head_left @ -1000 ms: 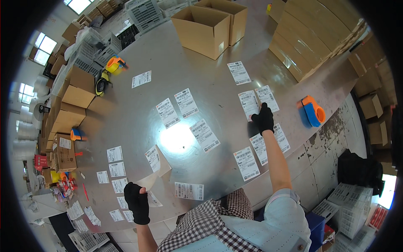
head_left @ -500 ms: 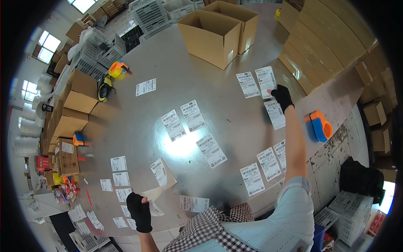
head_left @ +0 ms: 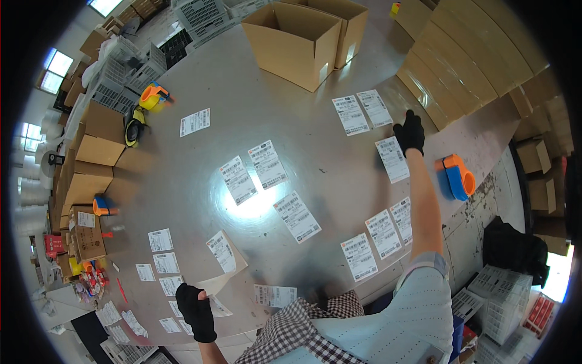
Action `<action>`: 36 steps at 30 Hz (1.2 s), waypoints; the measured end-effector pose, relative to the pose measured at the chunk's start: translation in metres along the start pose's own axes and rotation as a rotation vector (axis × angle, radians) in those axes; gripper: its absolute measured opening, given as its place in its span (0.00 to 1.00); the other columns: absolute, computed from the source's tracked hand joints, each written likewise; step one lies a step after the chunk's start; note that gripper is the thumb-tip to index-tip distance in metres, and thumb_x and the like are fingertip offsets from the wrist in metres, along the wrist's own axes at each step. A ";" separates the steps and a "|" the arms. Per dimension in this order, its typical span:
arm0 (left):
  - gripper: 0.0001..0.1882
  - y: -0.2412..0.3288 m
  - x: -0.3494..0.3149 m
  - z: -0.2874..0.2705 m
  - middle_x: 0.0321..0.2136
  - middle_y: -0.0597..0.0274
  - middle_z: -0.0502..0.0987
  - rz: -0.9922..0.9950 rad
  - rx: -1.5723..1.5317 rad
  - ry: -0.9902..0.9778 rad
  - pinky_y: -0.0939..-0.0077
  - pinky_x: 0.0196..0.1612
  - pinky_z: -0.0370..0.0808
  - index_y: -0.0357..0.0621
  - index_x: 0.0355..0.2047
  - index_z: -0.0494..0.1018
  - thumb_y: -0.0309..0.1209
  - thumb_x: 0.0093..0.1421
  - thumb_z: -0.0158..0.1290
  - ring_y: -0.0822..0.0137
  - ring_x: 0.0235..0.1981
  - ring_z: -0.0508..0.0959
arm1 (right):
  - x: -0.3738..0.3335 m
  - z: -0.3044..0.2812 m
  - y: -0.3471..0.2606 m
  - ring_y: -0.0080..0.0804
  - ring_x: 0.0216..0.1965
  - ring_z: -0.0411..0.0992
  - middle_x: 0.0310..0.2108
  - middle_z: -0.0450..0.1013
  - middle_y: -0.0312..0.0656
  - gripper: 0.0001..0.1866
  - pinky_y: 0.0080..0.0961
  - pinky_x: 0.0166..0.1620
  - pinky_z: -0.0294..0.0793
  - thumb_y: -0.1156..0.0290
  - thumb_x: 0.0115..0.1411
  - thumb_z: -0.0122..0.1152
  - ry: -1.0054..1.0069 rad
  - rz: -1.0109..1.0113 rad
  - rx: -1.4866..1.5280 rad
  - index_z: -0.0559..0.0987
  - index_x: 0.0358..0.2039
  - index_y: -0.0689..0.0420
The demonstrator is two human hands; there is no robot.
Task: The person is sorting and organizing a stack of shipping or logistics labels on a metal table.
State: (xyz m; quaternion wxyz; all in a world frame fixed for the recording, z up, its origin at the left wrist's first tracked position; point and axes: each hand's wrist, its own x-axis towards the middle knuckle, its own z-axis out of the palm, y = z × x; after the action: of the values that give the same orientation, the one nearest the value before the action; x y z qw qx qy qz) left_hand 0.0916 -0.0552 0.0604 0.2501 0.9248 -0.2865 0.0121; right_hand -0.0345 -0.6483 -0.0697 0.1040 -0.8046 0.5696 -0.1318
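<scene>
My right hand [head_left: 410, 133], in a black fingerless glove, is over the table at the right with its fingers stretched out, holding nothing. It is beside a white printed shipping label [head_left: 392, 159], just right of two more labels, one of them an upper label [head_left: 374, 108]. My left hand [head_left: 196, 310], gloved the same way, is near the table's front edge. Its fingers are closed on a strip of labels [head_left: 222, 252] on pale backing paper that curls up next to the thumb. Part of the strip is hidden behind that hand.
Several more labels lie about the grey table [head_left: 182, 209]. Open cardboard boxes [head_left: 294, 51] stand at the far side, stacked cartons [head_left: 467, 67] at the far right. An orange and blue tape dispenser [head_left: 456, 177] is at the right edge, a yellow and orange one [head_left: 153, 96] at the far left.
My right hand has lifted its thumb off the upper right label and straightened its fingers to the right of it. The left hand stays on the label strip. The view has shifted slightly.
</scene>
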 end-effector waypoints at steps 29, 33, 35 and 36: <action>0.24 0.060 -0.034 0.000 0.33 0.55 0.72 0.505 0.033 -0.057 0.52 0.49 0.61 0.38 0.15 0.64 0.48 0.54 0.49 0.49 0.43 0.66 | -0.383 -0.062 -0.159 0.22 0.33 0.69 0.35 0.71 0.39 0.20 0.17 0.37 0.70 0.57 0.62 0.44 -1.905 -0.252 1.459 0.70 0.45 0.60; 0.23 0.060 -0.049 -0.001 0.42 0.46 0.69 0.579 0.027 -0.076 0.53 0.47 0.62 0.41 0.23 0.64 0.51 0.52 0.51 0.45 0.47 0.65 | -0.413 -0.059 -0.181 0.22 0.30 0.68 0.28 0.69 0.36 0.14 0.19 0.35 0.68 0.65 0.59 0.49 -1.712 -0.715 1.596 0.70 0.40 0.61; 0.24 0.055 -0.059 -0.003 0.47 0.43 0.67 0.531 0.024 -0.062 0.52 0.50 0.61 0.42 0.29 0.66 0.52 0.50 0.53 0.43 0.50 0.63 | -0.418 -0.063 -0.183 0.23 0.32 0.67 0.30 0.69 0.36 0.13 0.19 0.38 0.68 0.69 0.55 0.51 -1.490 -0.972 1.551 0.70 0.40 0.61; 0.25 0.053 -0.059 0.000 0.47 0.44 0.67 0.536 -0.051 -0.025 0.50 0.51 0.59 0.45 0.34 0.66 0.51 0.46 0.57 0.43 0.51 0.63 | -0.419 -0.063 -0.183 0.23 0.33 0.67 0.31 0.69 0.37 0.14 0.19 0.38 0.68 0.69 0.54 0.52 -1.489 -0.937 1.571 0.70 0.40 0.61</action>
State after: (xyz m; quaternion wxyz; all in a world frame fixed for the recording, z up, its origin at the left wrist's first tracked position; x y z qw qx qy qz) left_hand 0.0140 -0.0620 0.0753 0.2577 0.8095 -0.5242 0.0593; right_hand -0.0254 -0.1931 0.0089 0.8190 -0.5291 -0.2201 0.0304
